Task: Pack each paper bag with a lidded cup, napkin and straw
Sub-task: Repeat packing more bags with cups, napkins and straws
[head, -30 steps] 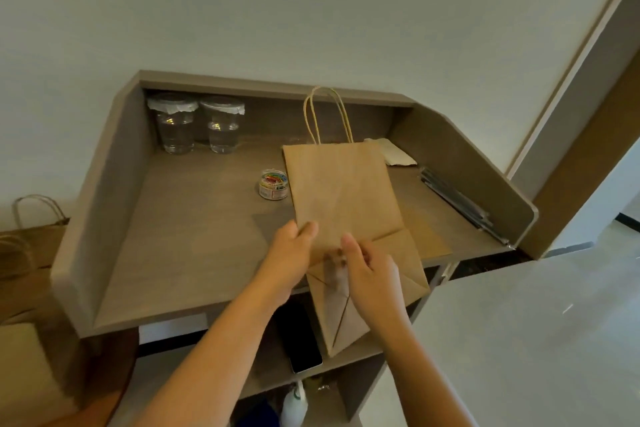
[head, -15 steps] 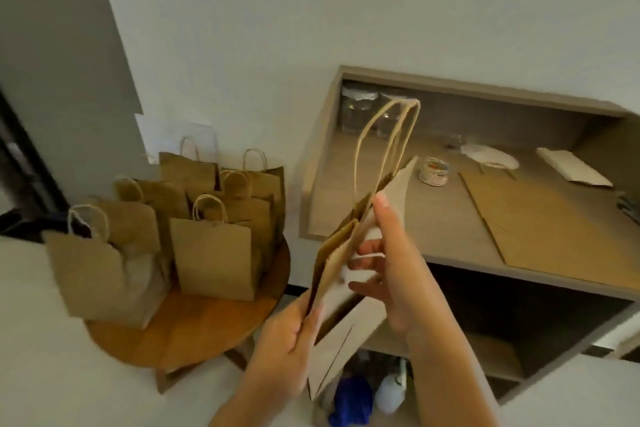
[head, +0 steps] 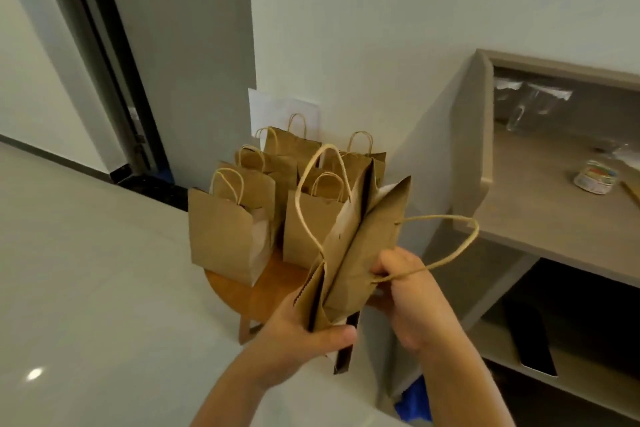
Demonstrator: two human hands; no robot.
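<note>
A folded brown paper bag (head: 360, 246) with twine handles is held in the air in front of me, partly spread open. My left hand (head: 304, 333) grips its lower end from below. My right hand (head: 412, 295) holds its right side, fingers curled by the handle. Blurred clear lidded cups (head: 530, 107) stand at the back of the grey desk (head: 540, 218) at right.
Several upright brown paper bags (head: 225, 232) stand on a round wooden stool (head: 256, 291) by the wall. A small round tin (head: 594, 177) sits on the desk. A dark phone (head: 533, 340) lies on the lower shelf. A doorway is at far left.
My view has swung further left, from the desk to the stool of bags. The bag has been lifted off the desk and spread wider, and its handles have come apart.
</note>
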